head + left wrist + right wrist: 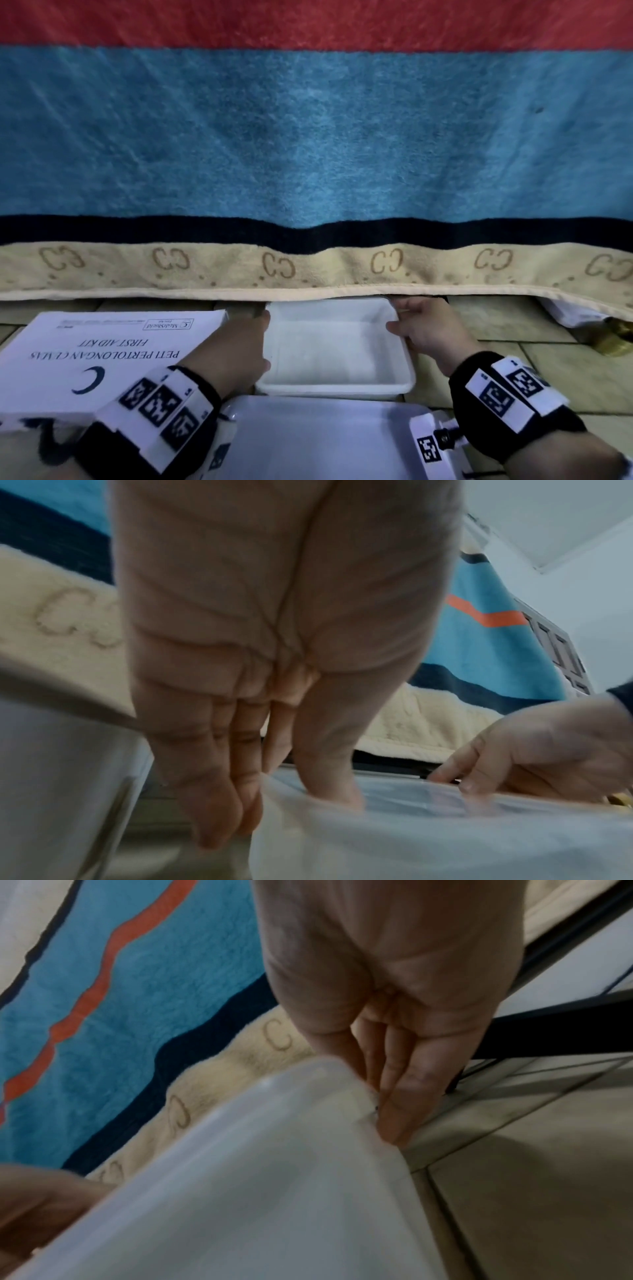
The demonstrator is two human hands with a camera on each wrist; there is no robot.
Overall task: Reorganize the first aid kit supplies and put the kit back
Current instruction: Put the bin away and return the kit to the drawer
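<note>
Both hands are gripping the empty white translucent plastic tray (pixel 337 346) by its side rims, left hand (pixel 245 346) on the left rim, right hand (pixel 423 330) on the right, thumbs inside; it is sitting on the tiled floor (pixel 534 377) at the hem of the striped blue, red and cream blanket (pixel 308 144); the thin rim may be flexing, so it could slip; the hem could snag its far edge; whatever is lying under the blanket is staying hidden; the white first aid box (pixel 102 349) is lying left, partly cut off.

Three views: one head camera, two wrist cameras.
The head view looks down over both hands; each wrist view looks closely along its palm; all share the white tray (pixel 334 383) and striped blanket (pixel 308 144).
</note>
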